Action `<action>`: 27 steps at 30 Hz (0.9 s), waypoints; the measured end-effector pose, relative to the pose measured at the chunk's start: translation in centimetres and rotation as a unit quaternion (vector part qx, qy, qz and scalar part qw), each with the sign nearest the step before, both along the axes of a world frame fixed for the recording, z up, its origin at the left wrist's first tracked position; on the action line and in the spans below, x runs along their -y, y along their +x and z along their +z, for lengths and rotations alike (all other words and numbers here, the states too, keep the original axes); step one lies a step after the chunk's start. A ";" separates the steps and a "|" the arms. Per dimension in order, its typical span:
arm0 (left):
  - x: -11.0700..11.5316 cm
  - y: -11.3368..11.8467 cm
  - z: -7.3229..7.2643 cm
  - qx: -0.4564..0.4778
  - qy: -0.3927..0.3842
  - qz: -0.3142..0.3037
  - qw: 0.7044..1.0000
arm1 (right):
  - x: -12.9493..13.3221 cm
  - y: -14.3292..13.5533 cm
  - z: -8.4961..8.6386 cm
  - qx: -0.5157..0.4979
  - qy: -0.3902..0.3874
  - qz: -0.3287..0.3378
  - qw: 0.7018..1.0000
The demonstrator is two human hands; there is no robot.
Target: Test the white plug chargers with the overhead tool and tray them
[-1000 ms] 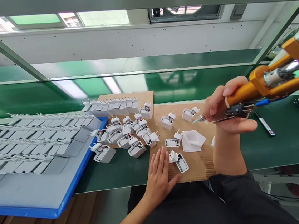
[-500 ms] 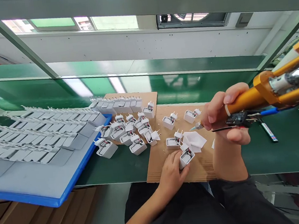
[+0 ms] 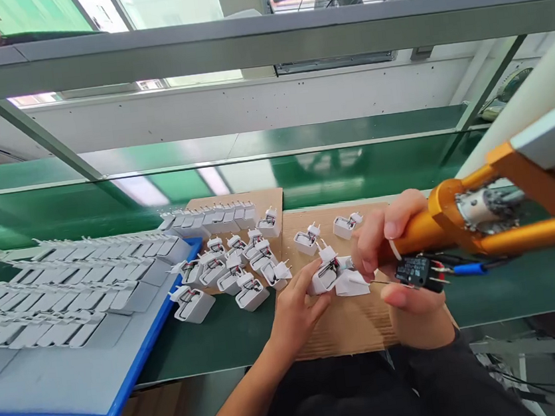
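Observation:
My left hand (image 3: 294, 309) grips a white plug charger housing (image 3: 320, 280) between thumb and fingers, its open side showing wires and small parts. An orange dispensing gun (image 3: 418, 232) with a black switch (image 3: 418, 272) is in my right hand (image 3: 371, 245), the fingers wrapped round its front end. The gun's nozzle (image 3: 346, 262) points left at the open housing; whether it touches cannot be made out. A folded white paper (image 3: 352, 284) lies just beneath the nozzle. Two more open charger housings (image 3: 307, 239) (image 3: 346, 226) stand behind on the cardboard (image 3: 362, 332).
Several open chargers (image 3: 251, 292) crowd left of my left hand. A row of closed chargers (image 3: 209, 220) stands behind them. At far left, a blue-edged tray (image 3: 57, 386) carries rows of chargers. A metal shelf beam (image 3: 259, 50) crosses above the green bench (image 3: 507, 288).
My right hand has brought the dispensing gun left and down, so its nozzle is now at the charger. My left hand has raised the charger toward it. The camera view has tilted up.

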State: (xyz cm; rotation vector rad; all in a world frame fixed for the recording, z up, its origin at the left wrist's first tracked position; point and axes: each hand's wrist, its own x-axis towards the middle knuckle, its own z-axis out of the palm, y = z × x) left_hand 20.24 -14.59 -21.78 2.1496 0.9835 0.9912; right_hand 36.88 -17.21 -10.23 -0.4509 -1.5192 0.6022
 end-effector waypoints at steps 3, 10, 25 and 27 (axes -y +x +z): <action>-0.3 0.3 0.5 -0.003 0.028 -0.014 1.000 | -0.2 -0.1 -0.5 -0.027 0.010 -0.016 0.999; -0.5 0.7 1.1 -0.010 0.058 -0.025 0.998 | -0.2 -0.1 -1.0 -0.050 0.002 -0.039 0.998; -0.5 0.9 1.0 -0.005 0.049 -0.024 0.999 | -0.8 0.0 -0.7 0.001 0.060 -0.001 0.998; -0.5 1.0 0.9 -0.004 0.046 -0.022 0.999 | -0.9 0.1 -0.7 0.005 0.067 -0.003 0.998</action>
